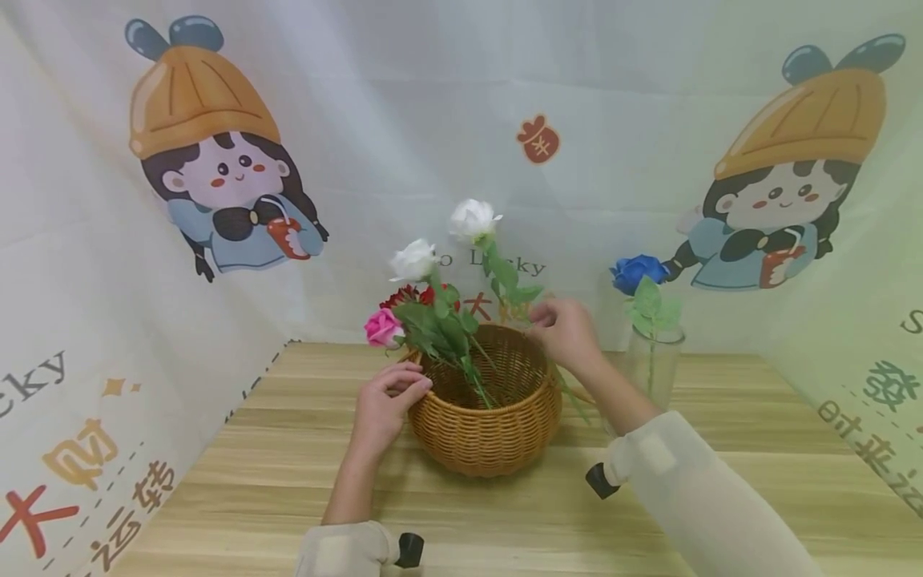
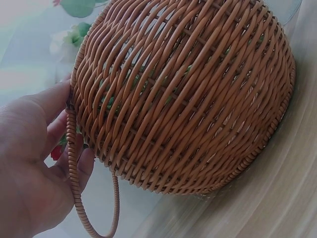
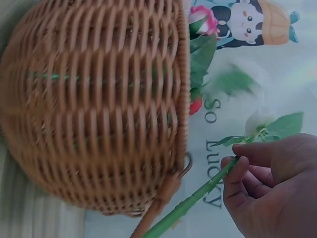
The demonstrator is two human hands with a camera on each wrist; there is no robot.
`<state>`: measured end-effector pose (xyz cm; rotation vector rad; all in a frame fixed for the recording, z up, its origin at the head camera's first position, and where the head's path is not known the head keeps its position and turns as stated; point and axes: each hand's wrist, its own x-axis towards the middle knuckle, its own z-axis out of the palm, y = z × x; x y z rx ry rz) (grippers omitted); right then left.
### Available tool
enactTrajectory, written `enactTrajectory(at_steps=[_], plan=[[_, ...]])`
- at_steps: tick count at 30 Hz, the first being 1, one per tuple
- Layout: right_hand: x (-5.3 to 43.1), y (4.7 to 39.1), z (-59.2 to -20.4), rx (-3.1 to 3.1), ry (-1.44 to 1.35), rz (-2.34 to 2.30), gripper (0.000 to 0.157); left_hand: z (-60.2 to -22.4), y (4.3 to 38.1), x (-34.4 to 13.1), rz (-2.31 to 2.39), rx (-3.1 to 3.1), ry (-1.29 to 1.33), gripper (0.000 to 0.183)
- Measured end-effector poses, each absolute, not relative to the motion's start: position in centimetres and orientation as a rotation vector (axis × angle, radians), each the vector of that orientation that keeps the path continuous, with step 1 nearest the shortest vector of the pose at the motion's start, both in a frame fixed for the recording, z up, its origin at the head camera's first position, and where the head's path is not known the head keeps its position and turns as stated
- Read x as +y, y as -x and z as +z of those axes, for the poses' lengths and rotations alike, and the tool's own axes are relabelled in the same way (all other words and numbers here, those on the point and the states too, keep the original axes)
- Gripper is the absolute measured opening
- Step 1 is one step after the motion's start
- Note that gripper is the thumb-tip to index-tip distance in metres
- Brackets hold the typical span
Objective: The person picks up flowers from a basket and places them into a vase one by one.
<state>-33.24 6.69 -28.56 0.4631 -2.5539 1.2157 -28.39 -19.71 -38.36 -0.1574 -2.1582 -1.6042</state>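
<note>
A round wicker basket [image 1: 486, 437] stands on the table, holding a white rose [image 1: 414, 260], a pink rose [image 1: 383, 328] and red flowers [image 1: 401, 297], whose green stems lean left inside it. My left hand [image 1: 389, 401] grips the basket's left rim, beside a loop handle [image 2: 73, 158]. Above the right rim, my right hand [image 1: 566, 336] pinches the green stem [image 3: 195, 196] of another white rose [image 1: 474, 220] between thumb and fingertips. That stem's lower end slants down outside the basket, and its bloom tilts left over the opening.
To the right of the basket, a clear glass vase [image 1: 654, 361] holds a blue rose [image 1: 638, 273]. The wooden table [image 1: 288, 465] ends at a printed cloth backdrop [image 1: 404, 120] behind and at both sides. My right forearm passes in front of the vase.
</note>
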Motion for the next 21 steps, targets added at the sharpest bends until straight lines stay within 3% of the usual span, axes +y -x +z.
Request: enactTrajectory(at_steps=[14,21], plan=[[9.0,32.7,-30.7,-2.505,-0.421,1.335,0.019,-38.2,28.3,-19.6,-1.621,-2.152,0.139,0.013],[10.0,32.4,-31.4,-2.464,-0.378,1.44,0.018,-35.5,25.9,-18.5,-1.59,-2.182,0.149,0.013]])
